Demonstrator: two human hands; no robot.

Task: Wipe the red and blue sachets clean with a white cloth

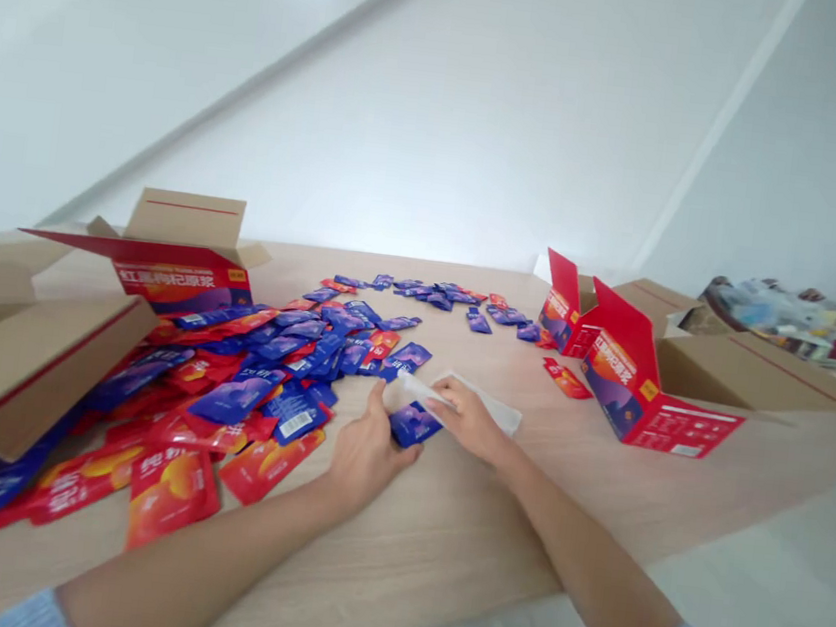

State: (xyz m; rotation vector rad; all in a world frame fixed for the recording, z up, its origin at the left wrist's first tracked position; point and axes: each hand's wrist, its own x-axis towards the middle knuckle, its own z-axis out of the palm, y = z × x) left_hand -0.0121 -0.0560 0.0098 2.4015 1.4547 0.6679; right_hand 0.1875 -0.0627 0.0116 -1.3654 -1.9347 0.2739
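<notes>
Viewing pale wooden table (452, 549), white wall (453, 136), printed blue sachet (411, 424), left grip (367, 456) unclear to me, right grip (470, 420) pinching white sheet (504, 416)

The pouch (411, 424) is blue and purple, the sheet (503, 416) white, the table (466, 551) wood-grained.

wall (468, 138): white | floor (779, 586): pale, lower right | mixed clutter (787, 317): far right
</notes>
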